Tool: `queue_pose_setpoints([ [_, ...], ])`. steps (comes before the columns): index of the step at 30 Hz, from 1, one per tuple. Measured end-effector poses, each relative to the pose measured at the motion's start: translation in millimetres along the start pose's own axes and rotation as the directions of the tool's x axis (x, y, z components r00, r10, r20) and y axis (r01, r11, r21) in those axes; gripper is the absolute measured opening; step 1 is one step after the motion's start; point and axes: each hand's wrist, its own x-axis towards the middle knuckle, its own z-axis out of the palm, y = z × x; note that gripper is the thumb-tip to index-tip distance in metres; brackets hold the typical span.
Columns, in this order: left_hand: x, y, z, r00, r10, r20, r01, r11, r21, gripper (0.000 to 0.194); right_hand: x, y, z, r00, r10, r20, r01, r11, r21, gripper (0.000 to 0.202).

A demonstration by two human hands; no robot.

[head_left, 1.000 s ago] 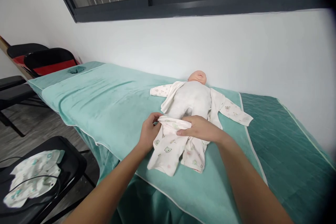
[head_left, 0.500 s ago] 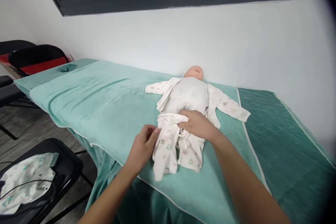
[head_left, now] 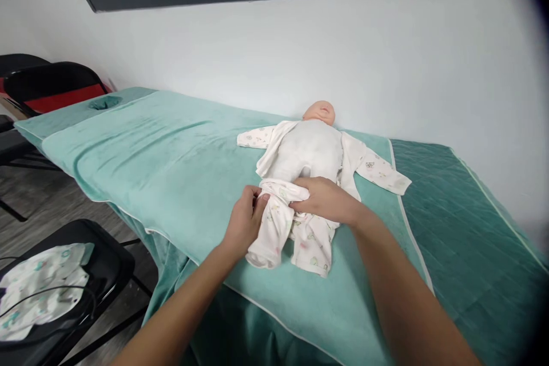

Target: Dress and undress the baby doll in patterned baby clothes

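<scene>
A baby doll (head_left: pixel 319 112) lies on its back on the green bed, its head by the wall. Its patterned white top (head_left: pixel 278 140) hangs unfastened, with the sleeves spread out to both sides. Patterned white baby trousers (head_left: pixel 312 246) cover its lower legs, the waistband bunched around the thighs. My left hand (head_left: pixel 246 220) pinches the waistband at its left side. My right hand (head_left: pixel 326 200) grips the same waistband near the middle, its fingertips partly hidden in the fabric.
The massage bed (head_left: pixel 171 143) has a green cover and a face hole at its far left end. A black chair (head_left: pixel 103 263) at lower left bears a printed cloth (head_left: pixel 47 280) and a dark cable. Folding chairs (head_left: pixel 55 83) stand at the far left. A white wall runs behind the bed.
My left hand has moved up and closed on the trousers' waistband. The left trouser leg has been drawn slightly upward. My right hand keeps its hold. The view has tilted down slightly.
</scene>
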Motion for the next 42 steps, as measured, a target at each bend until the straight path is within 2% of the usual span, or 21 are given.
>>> queue_pose_setpoints([
  [2, 8, -5, -1.4, 0.998, 0.059, -0.014, -0.058, 0.997, 0.048, 0.02, 2, 1, 3, 0.999, 0.016, -0.041, -0.017, 0.999, -0.033, 0.01],
  [5, 13, -8, -1.7, 0.992, 0.104, -0.067, -0.095, 0.988, 0.125, 0.022, 5, 2, 8, 0.985, 0.037, -0.166, -0.046, 0.998, -0.051, 0.008],
  [9, 16, -8, 2.8, 0.988, 0.111, -0.11, -0.076, 0.955, 0.286, 0.025, 9, 4, 10, 0.957, 0.082, -0.279, -0.078, 0.997, 0.025, 0.008],
  [13, 21, -3, 9.1, 0.984, 0.109, -0.144, -0.05, 0.931, 0.361, 0.027, 10, 5, 10, 0.944, 0.094, -0.317, -0.067, 0.993, 0.095, 0.009],
  [16, 16, -1, 8.9, 0.985, 0.039, -0.166, 0.007, 0.965, 0.263, 0.031, 8, 5, 10, 0.955, 0.072, -0.289, -0.037, 0.992, 0.125, 0.002],
  [20, -10, -1, -3.6, 0.991, -0.026, -0.131, 0.044, 0.99, 0.135, 0.029, 2, 4, 4, 0.984, 0.043, -0.17, -0.016, 0.987, 0.157, 0.017],
  [23, -39, -7, -16.2, 0.994, 0.0, -0.106, 0.016, 0.987, 0.158, 0.024, -3, 1, -3, 0.999, -0.021, -0.036, 0.026, 0.991, 0.135, 0.035],
  [25, -57, -12, -22.2, 0.999, 0.014, -0.047, -0.007, 0.99, 0.143, 0.019, -4, -1, -5, 0.998, -0.065, 0.016, 0.064, 0.994, 0.09, 0.041],
  [27, -70, -17, -25.1, 0.998, 0.05, 0.027, -0.053, 0.992, 0.117, 0.023, -3, -2, -4, 0.996, -0.085, 0.015, 0.084, 0.995, 0.044, 0.039],
  [29, -77, -20, -25.1, 0.992, 0.096, 0.077, -0.105, 0.987, 0.124, 0.029, -2, -3, -2, 0.996, -0.093, -0.004, 0.093, 0.996, 0.02, 0.028],
  [33, -71, -15, -21.4, 0.984, 0.139, 0.111, -0.158, 0.968, 0.195, 0.013, -1, -4, 3, 0.996, -0.076, -0.044, 0.076, 0.997, -0.003, 0.011],
  [36, -59, -7, -21.1, 0.98, 0.155, 0.127, -0.176, 0.969, 0.174, 0.011, -1, -2, 4, 0.994, -0.071, -0.078, 0.072, 0.997, 0.006, 0.007],
  [39, -45, -1, -22.8, 0.996, 0.079, 0.051, -0.085, 0.988, 0.132, 0.009, 1, 1, 6, 0.991, -0.061, -0.117, 0.066, 0.997, 0.04, 0.005],
  [42, -34, -2, -19.8, 0.999, 0.007, -0.034, -0.002, 0.986, 0.169, 0.007, 4, 6, 8, 0.983, -0.038, -0.182, 0.054, 0.995, 0.086, 0.007],
])
